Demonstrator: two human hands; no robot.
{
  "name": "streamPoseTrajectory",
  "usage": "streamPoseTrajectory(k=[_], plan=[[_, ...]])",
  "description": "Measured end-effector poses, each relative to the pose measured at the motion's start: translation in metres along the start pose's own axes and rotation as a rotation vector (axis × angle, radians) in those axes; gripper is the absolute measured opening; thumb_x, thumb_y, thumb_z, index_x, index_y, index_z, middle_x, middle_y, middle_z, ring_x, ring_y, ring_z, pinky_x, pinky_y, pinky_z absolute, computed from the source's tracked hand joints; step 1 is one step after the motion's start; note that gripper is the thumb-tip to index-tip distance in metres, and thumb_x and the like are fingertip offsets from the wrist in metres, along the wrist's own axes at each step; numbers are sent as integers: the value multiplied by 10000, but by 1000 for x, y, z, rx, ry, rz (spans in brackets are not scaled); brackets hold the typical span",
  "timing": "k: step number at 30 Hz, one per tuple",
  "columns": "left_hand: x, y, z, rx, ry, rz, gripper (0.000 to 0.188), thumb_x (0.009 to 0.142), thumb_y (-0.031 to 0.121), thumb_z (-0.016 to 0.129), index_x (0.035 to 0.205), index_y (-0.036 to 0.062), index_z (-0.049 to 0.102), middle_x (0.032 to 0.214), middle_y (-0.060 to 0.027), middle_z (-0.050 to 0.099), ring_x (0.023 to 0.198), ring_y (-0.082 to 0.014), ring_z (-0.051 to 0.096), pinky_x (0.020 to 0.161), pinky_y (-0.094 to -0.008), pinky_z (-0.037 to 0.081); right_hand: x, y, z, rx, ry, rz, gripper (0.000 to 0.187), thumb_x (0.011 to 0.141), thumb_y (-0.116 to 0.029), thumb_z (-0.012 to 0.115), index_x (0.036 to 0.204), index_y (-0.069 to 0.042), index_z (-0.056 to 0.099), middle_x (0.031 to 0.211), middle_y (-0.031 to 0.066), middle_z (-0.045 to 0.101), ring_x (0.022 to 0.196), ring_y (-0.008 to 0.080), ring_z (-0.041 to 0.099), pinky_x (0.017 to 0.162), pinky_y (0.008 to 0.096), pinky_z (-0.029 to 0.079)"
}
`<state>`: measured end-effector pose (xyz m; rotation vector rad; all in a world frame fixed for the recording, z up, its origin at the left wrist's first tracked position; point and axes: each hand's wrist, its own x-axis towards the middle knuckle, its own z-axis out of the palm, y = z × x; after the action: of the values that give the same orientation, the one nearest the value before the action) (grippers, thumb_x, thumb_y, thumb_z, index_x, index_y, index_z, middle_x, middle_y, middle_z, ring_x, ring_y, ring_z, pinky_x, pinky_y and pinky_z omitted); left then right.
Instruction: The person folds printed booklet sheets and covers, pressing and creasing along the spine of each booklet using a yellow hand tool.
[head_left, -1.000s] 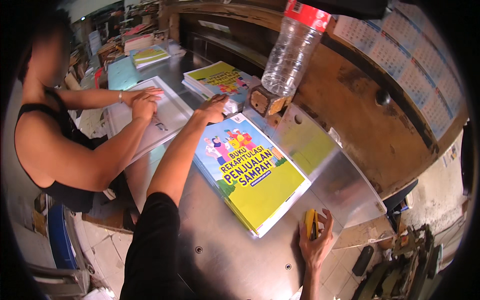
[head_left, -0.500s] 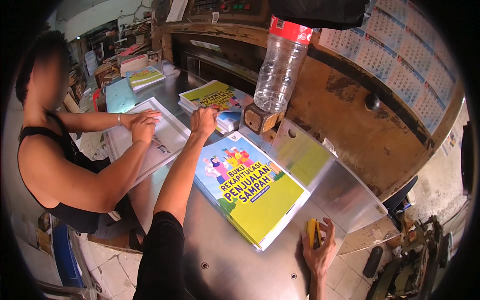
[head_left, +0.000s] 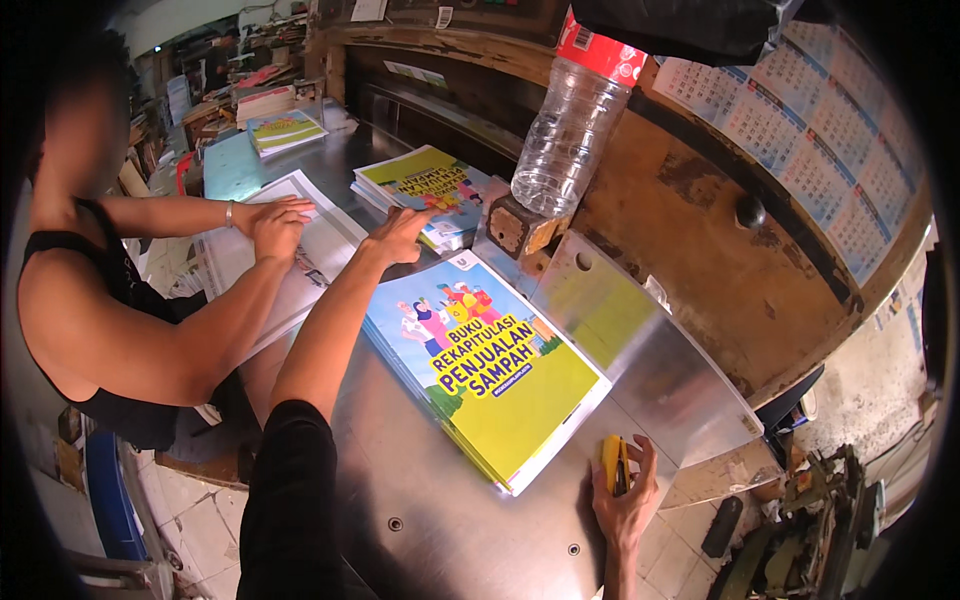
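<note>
Two stacks of booklets are seen in the head view. The near stack [head_left: 560, 405] is laid flat on the metal table [head_left: 390, 450], between the person's hands; the far stack [head_left: 405, 172] is placed beyond it. By the left hand [head_left: 395, 238], the near edge of the far stack is reached with bent fingers; whether anything is pinched cannot be told. By the right hand [head_left: 625, 505], a yellow cutter [head_left: 611, 462] is gripped between thumb and fingers at the table's edge.

The stacks are judged heavy as blocks, bendable singly, with slippery covers and easily creased corners; they are best held by opposite edges, thumbs on top. Movement to the right is limited by a metal plate [head_left: 660, 345] and a wooden block [head_left: 515, 228] on which a clear bottle [head_left: 565, 140] is stood. On the left, paper sheets [head_left: 235, 262] are covered by a co-worker's hands [head_left: 280, 225].
</note>
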<state>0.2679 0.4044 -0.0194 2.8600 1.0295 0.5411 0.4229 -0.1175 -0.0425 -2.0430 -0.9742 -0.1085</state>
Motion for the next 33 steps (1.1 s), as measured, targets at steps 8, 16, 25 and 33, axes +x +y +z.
streamPoseTrajectory(k=[8,16,25,33], plan=[[-10,5,-21,12,186,36,283,877,83,708,1139,151,787,1083,-210,731,1145,-381,632,1072,-457,408,-2,-3,-3,-9,9,-4,654,813,-145,778,1383,-22,482,1154,219,677,1031,373,658,935,478,504],[2,-29,-18,-160,276,-84,200,851,-65,674,995,44,759,978,-217,737,1078,-386,681,1030,-428,491,0,-5,-1,19,-8,-29,650,823,-157,778,1384,-25,478,1153,227,672,1050,372,655,932,460,520],[13,-26,-111,43,604,-181,309,944,60,541,1150,119,764,1019,-268,713,975,-416,719,869,-506,584,-2,0,-3,39,19,-29,675,806,-153,774,1393,-38,460,1178,185,675,1083,358,623,969,492,467],[-36,16,-275,181,954,-132,280,919,51,589,1140,64,760,896,-309,677,852,-474,692,769,-537,549,-9,9,-4,5,12,-61,657,814,-164,767,1392,-81,466,1216,145,673,1158,330,580,970,511,403]])
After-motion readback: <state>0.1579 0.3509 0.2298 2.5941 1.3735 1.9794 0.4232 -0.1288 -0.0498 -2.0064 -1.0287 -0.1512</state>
